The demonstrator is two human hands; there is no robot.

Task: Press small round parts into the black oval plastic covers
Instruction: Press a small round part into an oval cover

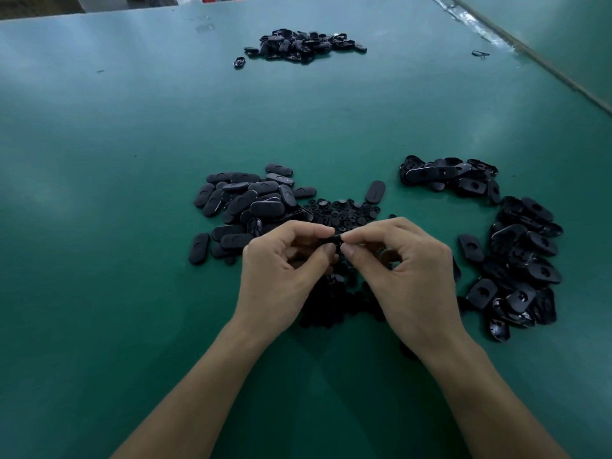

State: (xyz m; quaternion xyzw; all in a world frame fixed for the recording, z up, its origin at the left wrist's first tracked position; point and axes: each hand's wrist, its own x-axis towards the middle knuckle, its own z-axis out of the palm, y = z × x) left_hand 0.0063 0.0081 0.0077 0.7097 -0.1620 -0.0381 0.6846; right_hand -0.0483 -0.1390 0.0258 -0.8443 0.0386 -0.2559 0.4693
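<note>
- Green table point(132, 127): everything sits on it, four dark heaps plus strays.
- Right heap of covers point(516, 246): the biggest, curving down beside the right wrist. Most lie hollow side up with a round seat showing. My read: unfilled stock, so plenty left.
- Left heap of covers point(245, 207): smaller, mostly smooth side up. Probably the finished lot, but the undersides are hidden, so I can't confirm.
- Far heap point(298, 46): more covers near the far edge, well apart from the work area. Too small to tell their state.
- Round parts point(344, 210): loose scatter between the two near heaps, running under both hands. Still many.
- Left hand point(281, 279): raised over the round parts, thumb and forefinger pinching one end of a black piece point(336, 239), other fingers curled.
- Right hand point(407, 276): mirrors it, thumb and forefinger pinching the other end, fingertips almost meeting the left's.
- Single cover point(375, 191): lies alone, smooth side up, just beyond the round parts.
- The black piece: mostly hidden by fingertips. Can't tell if it's a cover with a part going in or a part alone. Looks like mid-press on one unit, with the batch roughly partway.
</note>
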